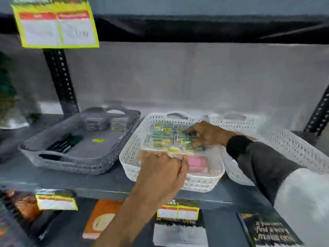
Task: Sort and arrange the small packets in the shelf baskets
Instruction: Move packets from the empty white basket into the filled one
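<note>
A white perforated basket (132, 158) stands in the middle of the grey shelf. Inside it lies a clear-wrapped block of small yellow-green packets (162, 134), with pink packets (197, 163) nearer the front. My left hand (162, 171) is closed on the near edge of the wrapped block. At the block's right side my right hand (207, 133) pinches packets with its fingertips. A grey basket (71, 163) to the left holds dark packets (66, 142) and stacked packets (106, 122) at the back. The picture is blurred.
A second white basket (277, 147) sits behind my right forearm. A black shelf upright (61, 81) rises at the left, another at the far right. Yellow price tags (56, 24) hang above and along the shelf edge (56, 200). Books lie on the shelf below.
</note>
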